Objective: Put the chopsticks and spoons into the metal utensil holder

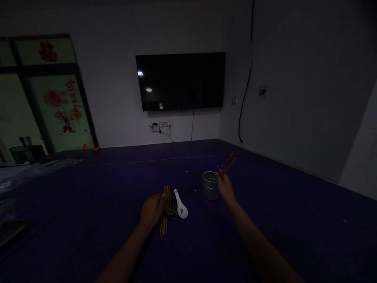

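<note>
Two wooden chopsticks (231,162) stick up from my right hand (225,188), whose fingers are closed around them at the rim of a grey metal cup (211,191). The cup stands upright on the purple surface, and its inside is mostly dark. My left hand (152,210) is curled against the left side of a bundle of several chopsticks (164,227), its thumb on them. Just right of the bundle lie dark metal spoons (171,212), hard to make out in the low light. A white spoon (181,208) with a blue pattern lies beside those.
The broad purple surface (118,236) reaches to the walls, with small white scraps on it. Clear plastic wrap (55,167) lies at the left. A television (181,82) hangs on the far wall above sockets, and a black cable (246,90) runs down the right wall.
</note>
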`<action>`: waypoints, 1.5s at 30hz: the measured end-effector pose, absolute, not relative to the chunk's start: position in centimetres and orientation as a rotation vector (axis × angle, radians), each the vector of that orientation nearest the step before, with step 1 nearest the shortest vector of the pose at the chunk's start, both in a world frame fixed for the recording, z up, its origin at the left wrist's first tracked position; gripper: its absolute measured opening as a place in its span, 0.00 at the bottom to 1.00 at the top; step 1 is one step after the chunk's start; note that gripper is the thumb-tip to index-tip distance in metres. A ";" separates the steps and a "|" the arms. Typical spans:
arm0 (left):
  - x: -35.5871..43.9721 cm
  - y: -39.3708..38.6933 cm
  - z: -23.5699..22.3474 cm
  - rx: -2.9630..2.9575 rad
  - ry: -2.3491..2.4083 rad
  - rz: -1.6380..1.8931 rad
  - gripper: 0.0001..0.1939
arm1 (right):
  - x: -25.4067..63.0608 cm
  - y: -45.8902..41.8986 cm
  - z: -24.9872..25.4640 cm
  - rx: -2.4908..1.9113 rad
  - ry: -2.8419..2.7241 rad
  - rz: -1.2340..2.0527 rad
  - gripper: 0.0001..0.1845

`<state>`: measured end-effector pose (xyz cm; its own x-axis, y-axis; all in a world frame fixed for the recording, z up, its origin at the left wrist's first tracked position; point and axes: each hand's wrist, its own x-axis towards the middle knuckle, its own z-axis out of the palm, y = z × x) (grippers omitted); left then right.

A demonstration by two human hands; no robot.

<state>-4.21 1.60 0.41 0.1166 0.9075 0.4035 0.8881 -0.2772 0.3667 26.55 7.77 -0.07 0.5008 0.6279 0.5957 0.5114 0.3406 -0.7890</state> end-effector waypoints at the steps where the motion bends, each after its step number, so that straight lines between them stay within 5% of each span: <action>1: -4.2 1.7 0.4 2.311 1.894 0.865 0.25 | 26.5 7.7 -0.1 -1.303 -1.117 0.118 0.31; 9: -4.6 2.2 0.2 2.221 2.036 0.761 0.19 | 25.3 4.2 2.0 -1.289 -0.894 -0.135 0.36; 15: -4.6 2.4 0.1 2.194 2.088 0.678 0.16 | 22.4 -0.2 3.2 -1.095 -1.042 -0.562 0.22; 25: -4.4 2.2 0.1 2.315 2.049 0.597 0.14 | 16.7 -1.1 1.7 -1.242 -2.303 0.008 0.15; 36: -4.3 2.0 0.6 2.295 2.088 0.566 0.08 | 17.4 -1.1 1.1 -1.163 -2.470 0.283 0.14; 45: -4.0 1.5 1.0 2.328 2.174 0.428 0.16 | 17.1 -1.1 1.0 -1.290 -2.441 0.151 0.11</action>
